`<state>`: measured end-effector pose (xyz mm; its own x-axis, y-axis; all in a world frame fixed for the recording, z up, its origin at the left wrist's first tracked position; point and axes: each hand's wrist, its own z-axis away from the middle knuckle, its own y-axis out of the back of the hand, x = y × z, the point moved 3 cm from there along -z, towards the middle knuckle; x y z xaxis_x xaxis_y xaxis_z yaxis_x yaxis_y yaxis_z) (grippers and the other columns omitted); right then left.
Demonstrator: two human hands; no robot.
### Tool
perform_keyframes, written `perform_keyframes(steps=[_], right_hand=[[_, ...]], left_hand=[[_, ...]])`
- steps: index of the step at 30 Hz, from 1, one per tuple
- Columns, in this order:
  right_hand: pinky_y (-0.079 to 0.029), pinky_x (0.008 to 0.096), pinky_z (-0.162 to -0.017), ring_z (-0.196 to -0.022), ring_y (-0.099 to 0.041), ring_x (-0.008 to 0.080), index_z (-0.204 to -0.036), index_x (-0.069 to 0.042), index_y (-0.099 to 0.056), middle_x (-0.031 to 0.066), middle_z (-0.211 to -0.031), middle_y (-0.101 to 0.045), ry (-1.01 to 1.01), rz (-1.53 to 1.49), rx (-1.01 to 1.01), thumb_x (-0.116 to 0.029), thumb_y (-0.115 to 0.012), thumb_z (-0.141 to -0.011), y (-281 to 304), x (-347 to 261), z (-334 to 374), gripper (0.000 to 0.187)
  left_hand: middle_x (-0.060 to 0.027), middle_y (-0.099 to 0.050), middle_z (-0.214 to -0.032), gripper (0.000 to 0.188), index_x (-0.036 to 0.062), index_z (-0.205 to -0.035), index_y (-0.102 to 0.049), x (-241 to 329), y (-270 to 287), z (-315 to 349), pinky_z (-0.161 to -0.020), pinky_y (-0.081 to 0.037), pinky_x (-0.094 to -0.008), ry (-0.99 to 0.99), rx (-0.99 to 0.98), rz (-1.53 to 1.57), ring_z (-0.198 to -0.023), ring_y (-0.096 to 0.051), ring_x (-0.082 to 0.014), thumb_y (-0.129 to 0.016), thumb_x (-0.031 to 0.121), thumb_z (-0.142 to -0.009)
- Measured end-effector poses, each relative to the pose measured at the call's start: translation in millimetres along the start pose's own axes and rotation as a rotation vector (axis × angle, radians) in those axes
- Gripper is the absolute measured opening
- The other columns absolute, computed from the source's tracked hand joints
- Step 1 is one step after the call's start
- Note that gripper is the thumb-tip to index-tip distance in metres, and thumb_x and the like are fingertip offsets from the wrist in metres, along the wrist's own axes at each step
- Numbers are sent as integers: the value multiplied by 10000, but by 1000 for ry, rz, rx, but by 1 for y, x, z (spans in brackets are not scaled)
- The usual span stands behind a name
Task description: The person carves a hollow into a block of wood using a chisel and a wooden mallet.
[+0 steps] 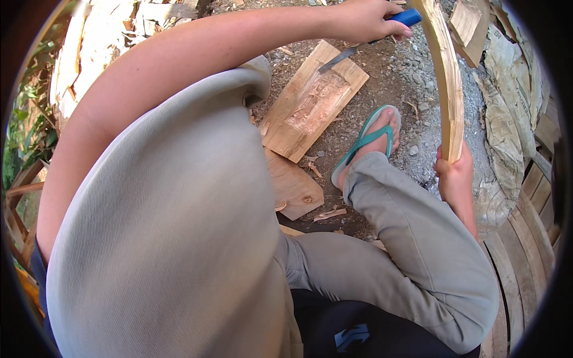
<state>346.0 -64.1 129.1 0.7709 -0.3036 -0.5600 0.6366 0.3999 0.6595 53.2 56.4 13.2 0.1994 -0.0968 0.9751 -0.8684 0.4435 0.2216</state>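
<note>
My left hand (373, 21) is closed around the blue handle (407, 17) of a chisel, near the top of the view. The chisel's dark metal blade (341, 58) slants down to the left, its tip at the upper part of a pale wooden block (286, 132). A rough, hollowed-out recess (316, 102) with torn fibres shows in the block's face. On the right, my right hand (456, 173) grips the lower end of a long, split wooden stick (446, 77), which stands up past the chisel handle.
A second flat board (293, 185) lies under the block's near end. My foot in a green flip-flop (373, 140) is right of the block. Crumpled sheeting (507, 113) and wooden slats (516, 262) line the right side. Wood chips (329, 215) litter the dirt ground.
</note>
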Motion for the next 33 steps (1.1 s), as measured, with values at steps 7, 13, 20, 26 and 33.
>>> perform_keyframes(steps=[7, 13, 20, 26, 33], right_hand=[[-433, 299, -591, -650, -513, 129, -1140, 4, -594, 19, -772, -523, 8, -118, 179, 41, -522, -701, 31, -11, -22, 446], [-410, 291, -567, -629, -487, 111, -1032, -22, -576, 7, -784, -502, -70, 205, -42, -4, -556, -671, 54, -49, -24, 362], [-410, 274, -563, -647, -503, 106, -1017, -22, -558, 17, -788, -514, -171, 422, -224, -51, -544, -686, 55, -127, -14, 333], [-429, 280, -565, -606, -496, 115, -1016, -14, -558, 34, -771, -532, -120, 285, 217, -121, -564, -735, 98, -160, -3, 301], [-417, 275, -550, -630, -502, 113, -1019, -27, -567, 21, -791, -532, -194, 345, -72, -18, -560, -684, 48, -170, 18, 336]], left_hand=[[-170, -703, -870, 296, 5, -1051, -657, 0, 0, 0, -739, -516, -405, 37, -13, 47, -794, -663, -247, -645, 286, -957], [-156, -697, -859, 317, 8, -1071, -648, -16, 0, -2, -718, -517, -401, 3, 62, -44, -772, -657, -236, -659, 304, -959], [-84, -642, -745, 307, 9, -1081, -637, -15, 7, 4, -603, -494, -373, 129, -2, 74, -643, -602, -179, -664, 290, -962], [-57, -623, -698, 253, 22, -1057, -658, -28, 10, 1, -576, -477, -345, 158, 118, 103, -608, -576, -141, -674, 254, -958], [-71, -624, -688, 262, 14, -1026, -642, -15, 8, 11, -571, -474, -354, 157, 13, 50, -595, -579, -157, -644, 270, -967]])
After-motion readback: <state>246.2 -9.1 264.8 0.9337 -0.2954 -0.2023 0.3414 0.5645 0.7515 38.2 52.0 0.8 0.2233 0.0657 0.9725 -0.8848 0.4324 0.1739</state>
